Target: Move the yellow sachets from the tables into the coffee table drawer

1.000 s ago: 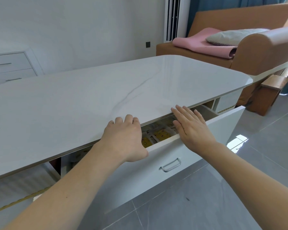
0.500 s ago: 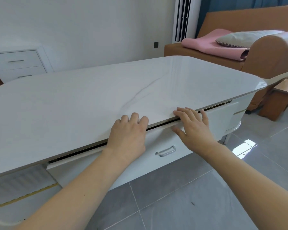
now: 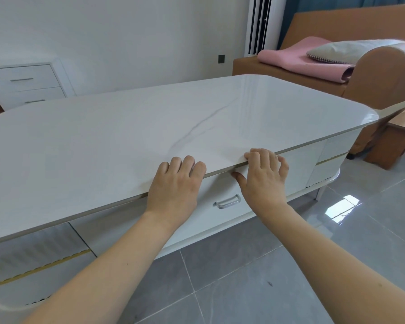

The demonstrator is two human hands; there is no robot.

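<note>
Forearms: both reach forward over the grey tiled floor [image 3: 255, 284] toward the coffee table.

Left hand [image 3: 175, 188]: knuckles up, fingers curled loosely against the drawer front [image 3: 220, 190] just under the worktop [image 3: 126, 127] edge; holds nothing.

Right hand [image 3: 263, 176]: just beside the left, fingers bent over the worktop lip, thumb pressed on the drawer front; holds nothing.

Handle [image 3: 227, 202]: between and slightly below the two hands, untouched.

Drawer: front sits flush under the worktop edge, no gap visible; judged pushed home.

Yellow sachets: none in view; none lie on the worktop beyond the hands. Presumably inside the closed drawer, though this cannot be confirmed.

Step in hand: closing the drawer, apparently the final action of the task.

Next move: calls for releasing the drawer front and drawing both hands back; checking any other table for remaining sachets.

Beyond the hands: white chest of drawers [image 3: 26, 85] far left; brown sofa [image 3: 384, 73] with pink blanket [image 3: 297, 59] far right.
</note>
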